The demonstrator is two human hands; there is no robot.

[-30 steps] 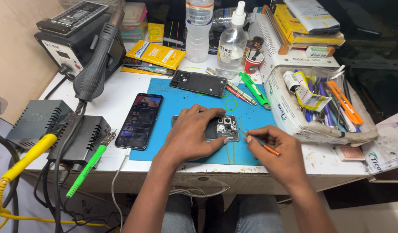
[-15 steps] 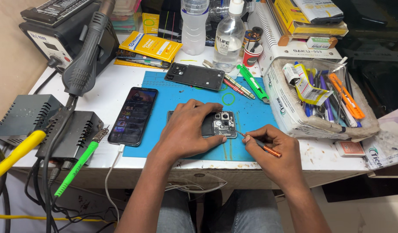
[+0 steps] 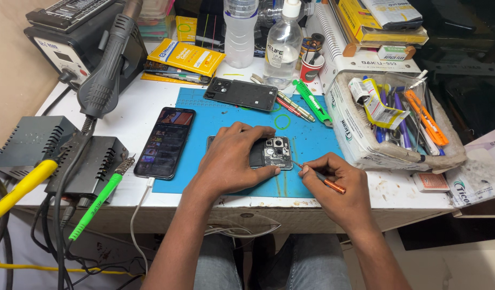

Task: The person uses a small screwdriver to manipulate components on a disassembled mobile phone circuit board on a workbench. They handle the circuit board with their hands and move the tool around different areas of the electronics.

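— So, where are the hands right now?

— Both are over the blue mat (image 3: 312, 134) near the front edge of the white worktop (image 3: 140, 107). The left hand (image 3: 231, 158) lies flat across an opened phone (image 3: 271, 153), fingers spread and pressing on it, so only the end with the exposed circuit board and camera module shows.

— And the right hand?

— The right hand (image 3: 338, 180) is pinched around a thin screwdriver (image 3: 325, 180) with a copper-coloured handle. Its tip points left and meets the lower right corner of the phone's exposed end.

— What sits around them?

— A second phone (image 3: 165, 142), its screen lit, lies to the left, half on the mat, with a white cable (image 3: 140, 215) running from its lower end over the worktop's edge. A black back cover (image 3: 241, 94) rests at the mat's far edge, beside a green-handled tool (image 3: 311, 102) and a red pen-like one (image 3: 290, 107).

— Anything further off?

— A hot-air handpiece (image 3: 105, 75) stands at the left in front of its station (image 3: 75, 27). Clear bottles (image 3: 282, 45) stand at the back, and an open white box (image 3: 360, 139) crammed with pens and tools sits just right of the mat.
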